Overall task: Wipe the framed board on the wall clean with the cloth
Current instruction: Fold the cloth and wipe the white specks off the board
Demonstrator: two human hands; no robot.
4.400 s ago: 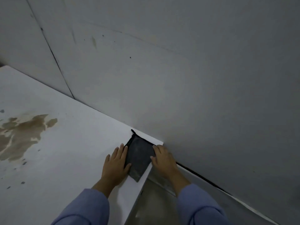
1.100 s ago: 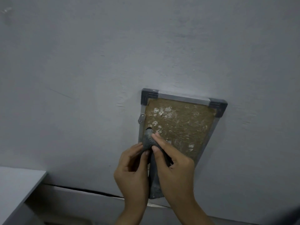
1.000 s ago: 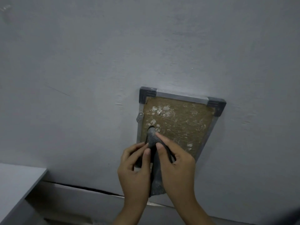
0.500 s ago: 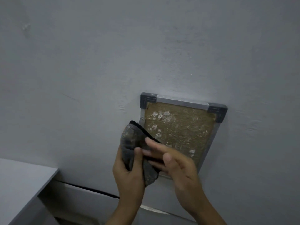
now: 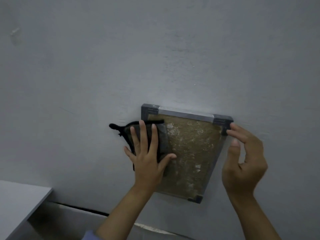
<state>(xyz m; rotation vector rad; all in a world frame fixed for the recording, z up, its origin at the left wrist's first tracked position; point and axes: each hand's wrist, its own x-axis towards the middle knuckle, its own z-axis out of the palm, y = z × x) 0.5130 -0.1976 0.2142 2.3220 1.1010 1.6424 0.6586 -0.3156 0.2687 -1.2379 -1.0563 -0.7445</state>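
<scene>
A small framed board (image 5: 192, 149) hangs on the grey wall, with a brown, whitish-smeared face, a silver frame and dark corner caps. My left hand (image 5: 147, 158) lies flat on a dark grey cloth (image 5: 161, 137) and presses it against the board's left edge; part of the cloth and its black trim stick out onto the wall to the left. My right hand (image 5: 242, 163) is at the board's right side, fingertips touching the upper right corner cap, fingers apart.
A white tabletop corner (image 5: 19, 205) sits at the lower left. A dark gap (image 5: 83, 209) runs along the wall's base below the board. The grey wall (image 5: 155, 58) fills the remaining view.
The cloth left both hands' grip and now sits under my left palm on the board's left edge. My right hand let go and moved right to the frame's upper right corner.
</scene>
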